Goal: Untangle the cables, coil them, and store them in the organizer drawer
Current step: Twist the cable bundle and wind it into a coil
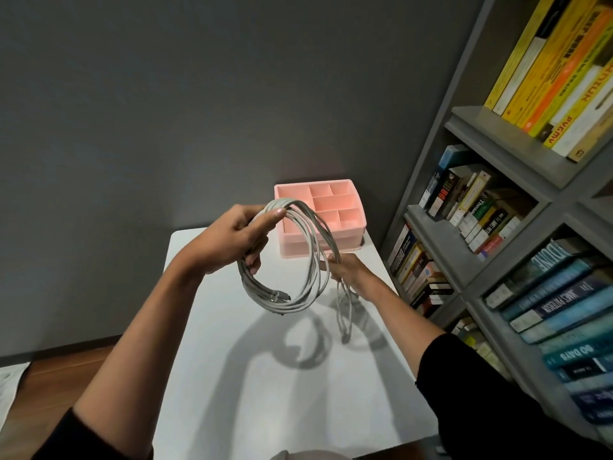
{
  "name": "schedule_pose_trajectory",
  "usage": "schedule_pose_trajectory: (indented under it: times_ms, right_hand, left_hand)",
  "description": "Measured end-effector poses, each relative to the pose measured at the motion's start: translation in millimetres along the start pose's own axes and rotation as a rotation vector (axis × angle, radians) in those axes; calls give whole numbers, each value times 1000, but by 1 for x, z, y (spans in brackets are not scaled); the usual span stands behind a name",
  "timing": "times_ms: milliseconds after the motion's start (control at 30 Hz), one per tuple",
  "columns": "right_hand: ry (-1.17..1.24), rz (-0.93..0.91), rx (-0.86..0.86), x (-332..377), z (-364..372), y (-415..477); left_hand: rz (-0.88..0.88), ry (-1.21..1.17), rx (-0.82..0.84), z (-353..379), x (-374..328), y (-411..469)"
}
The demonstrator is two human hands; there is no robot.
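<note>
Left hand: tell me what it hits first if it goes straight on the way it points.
Probably the pink organizer, just beyond the left hand and the cable coil it holds; depth is unclear.

— What stands at the centre?
— A white flat-topped table (252, 393), with a plain dark grey wall (132, 111) behind it.
— And on the right?
— A tall grey-painted bookshelf (497, 154). A row of yellow and orange books (547, 61) fills its top shelf, and blue and teal books (564, 313) fill a lower compartment.
— On the left?
— A brown wooden floor (66, 370), with a white cloth (8, 383) at the edge of view.
</note>
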State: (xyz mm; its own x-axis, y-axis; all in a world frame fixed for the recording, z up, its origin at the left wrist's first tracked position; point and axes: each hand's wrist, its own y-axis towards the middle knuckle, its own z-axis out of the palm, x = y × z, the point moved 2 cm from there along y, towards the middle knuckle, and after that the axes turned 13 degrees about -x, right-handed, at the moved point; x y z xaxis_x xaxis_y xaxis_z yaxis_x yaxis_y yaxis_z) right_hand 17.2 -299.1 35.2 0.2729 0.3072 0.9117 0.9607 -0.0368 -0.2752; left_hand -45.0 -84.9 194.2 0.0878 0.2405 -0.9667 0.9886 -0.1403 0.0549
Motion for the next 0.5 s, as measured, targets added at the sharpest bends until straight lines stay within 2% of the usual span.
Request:
schedule_pose_trajectory:
  times_ms: [167,333,400,500]
  right_hand:
    - [19,101,-145,-28,-4,2]
    - [-75,204,-305,-45,-8,0]
    - [46,283,-336,-37,-7,0]
    - [359,329,-309,-7,2,3]
  left_hand:
    - [69,-39,-44,-7,-16,-1]
    - [-6,64,-49,-11,-3,0]
    - [-27,147,-47,-8,7,2]
    - [-36,272,-34,0,19,6]
